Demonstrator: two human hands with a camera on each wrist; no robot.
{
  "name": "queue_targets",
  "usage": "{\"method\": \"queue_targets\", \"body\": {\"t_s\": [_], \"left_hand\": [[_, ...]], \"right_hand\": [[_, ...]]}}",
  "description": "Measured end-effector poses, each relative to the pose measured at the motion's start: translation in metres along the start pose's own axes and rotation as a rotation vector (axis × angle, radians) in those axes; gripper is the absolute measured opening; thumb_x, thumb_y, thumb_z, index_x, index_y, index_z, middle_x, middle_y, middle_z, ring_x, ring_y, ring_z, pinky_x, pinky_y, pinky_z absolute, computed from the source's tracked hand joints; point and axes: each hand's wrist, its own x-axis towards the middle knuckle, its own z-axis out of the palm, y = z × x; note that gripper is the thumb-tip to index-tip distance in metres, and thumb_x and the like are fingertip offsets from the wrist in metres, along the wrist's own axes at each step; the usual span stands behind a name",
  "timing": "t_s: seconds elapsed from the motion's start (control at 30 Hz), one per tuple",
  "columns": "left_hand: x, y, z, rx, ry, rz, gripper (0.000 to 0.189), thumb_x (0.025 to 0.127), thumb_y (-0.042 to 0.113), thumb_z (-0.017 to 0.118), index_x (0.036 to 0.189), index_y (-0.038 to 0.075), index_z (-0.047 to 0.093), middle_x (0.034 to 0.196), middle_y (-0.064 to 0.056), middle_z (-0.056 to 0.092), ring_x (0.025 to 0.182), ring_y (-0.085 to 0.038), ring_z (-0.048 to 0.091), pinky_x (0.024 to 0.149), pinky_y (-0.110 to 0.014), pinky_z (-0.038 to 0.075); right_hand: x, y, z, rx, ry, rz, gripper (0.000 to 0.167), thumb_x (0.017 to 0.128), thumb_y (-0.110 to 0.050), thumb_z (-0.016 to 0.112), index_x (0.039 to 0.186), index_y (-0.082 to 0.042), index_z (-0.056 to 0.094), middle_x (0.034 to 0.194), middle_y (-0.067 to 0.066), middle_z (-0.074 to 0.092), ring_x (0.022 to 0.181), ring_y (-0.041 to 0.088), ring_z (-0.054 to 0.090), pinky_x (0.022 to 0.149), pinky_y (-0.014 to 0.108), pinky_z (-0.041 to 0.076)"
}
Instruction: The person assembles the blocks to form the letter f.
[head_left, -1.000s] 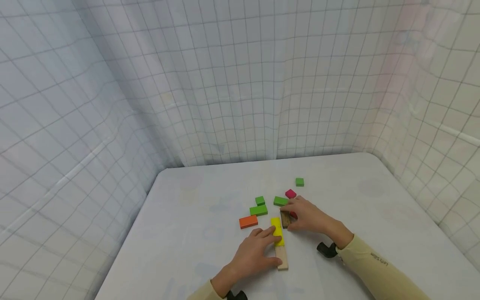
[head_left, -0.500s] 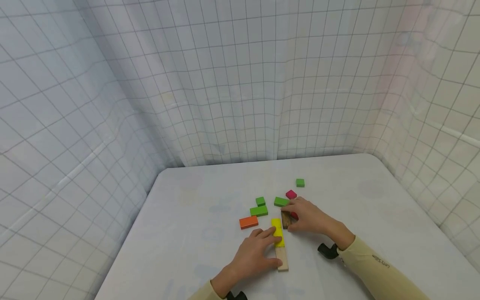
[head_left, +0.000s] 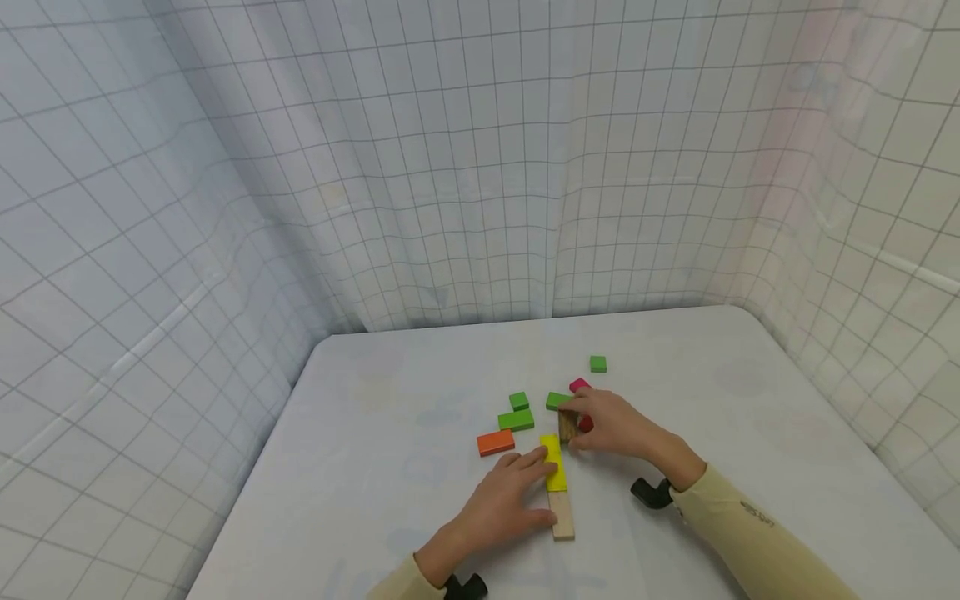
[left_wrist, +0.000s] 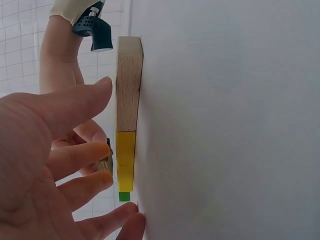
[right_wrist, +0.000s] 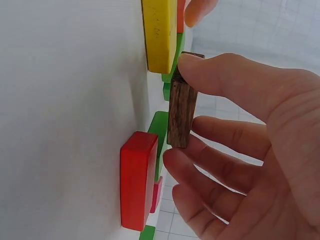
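Note:
My right hand (head_left: 618,427) pinches a dark brown wooden block (right_wrist: 182,110) between thumb and fingertips, raised off the tabletop. Close beneath it lies a red block (right_wrist: 137,180), mostly covered by that hand in the head view. My left hand (head_left: 504,500) has its fingers spread and gently bent. Its fingertips overlap a yellow block (head_left: 554,475), while the thumb tip is right by a pale wooden block (head_left: 562,517). The yellow and pale blocks lie end to end in a line, also seen in the left wrist view.
Left of the line lie an orange block (head_left: 496,442), a long green block (head_left: 516,420) and a small green block (head_left: 519,401). Farther back are another green block (head_left: 558,401), a pink block (head_left: 579,385) and a green cube (head_left: 598,363). Gridded white curtains (head_left: 480,167) surround the white table (head_left: 360,467).
My right hand has lifted the brown block from the table and shifted it slightly away from me. The left hand has stayed almost in place beside the yellow and pale blocks.

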Motion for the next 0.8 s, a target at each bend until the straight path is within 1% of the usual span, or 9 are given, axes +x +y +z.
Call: {"method": "queue_targets", "body": {"t_s": [0.13,0.23,0.37,0.47,0.63,0.8], "left_hand": [[0.003,-0.003,0.001,0.023,0.005,0.000,0.063,0.087,0.045,0.078,0.143,0.021,0.058,0.157,0.004,0.041,0.140,-0.029,0.042,0.108,-0.054,0.040],[0.004,-0.005,0.001,0.031,0.018,0.005,0.064,0.088,0.045,0.077,0.143,0.019,0.058,0.157,0.003,0.042,0.141,-0.027,0.042,0.108,-0.053,0.040],[0.005,-0.006,0.000,0.023,0.027,0.018,0.063,0.088,0.046,0.076,0.142,0.018,0.059,0.157,0.002,0.042,0.141,-0.027,0.042,0.107,-0.054,0.041],[0.006,-0.004,-0.001,0.018,0.019,0.016,0.064,0.088,0.048,0.076,0.142,0.018,0.059,0.157,0.002,0.042,0.140,-0.027,0.042,0.107,-0.054,0.041],[0.006,-0.004,0.000,0.061,0.006,0.011,0.068,0.086,0.054,0.075,0.142,0.020,0.060,0.156,0.001,0.043,0.138,-0.026,0.044,0.105,-0.053,0.043],[0.007,-0.004,0.001,0.073,0.008,0.004,0.068,0.085,0.054,0.076,0.142,0.021,0.060,0.156,0.001,0.043,0.138,-0.027,0.044,0.102,-0.054,0.045]], "right_hand": [[0.004,0.001,0.000,0.031,0.016,-0.033,0.055,0.081,-0.029,0.084,0.129,-0.008,0.069,0.107,-0.002,0.062,0.083,0.012,0.056,0.074,0.029,0.051],[0.008,0.002,0.001,0.064,0.031,-0.057,0.055,0.080,-0.028,0.085,0.129,-0.007,0.068,0.103,-0.003,0.060,0.076,0.009,0.055,0.068,0.025,0.051],[0.014,0.002,0.005,0.077,0.047,-0.062,0.056,0.080,-0.028,0.085,0.130,-0.008,0.068,0.107,-0.003,0.061,0.078,0.010,0.053,0.068,0.026,0.049],[0.018,0.003,0.008,0.074,0.037,-0.042,0.055,0.081,-0.029,0.084,0.131,-0.010,0.068,0.108,-0.004,0.061,0.081,0.009,0.054,0.070,0.025,0.050],[0.023,0.000,0.011,0.095,0.014,-0.027,0.055,0.083,-0.029,0.084,0.132,-0.011,0.067,0.110,-0.004,0.061,0.083,0.010,0.056,0.072,0.026,0.051],[0.027,0.000,0.013,0.099,0.006,-0.029,0.054,0.083,-0.027,0.084,0.132,-0.010,0.067,0.112,-0.002,0.062,0.084,0.011,0.056,0.074,0.027,0.051]]}}
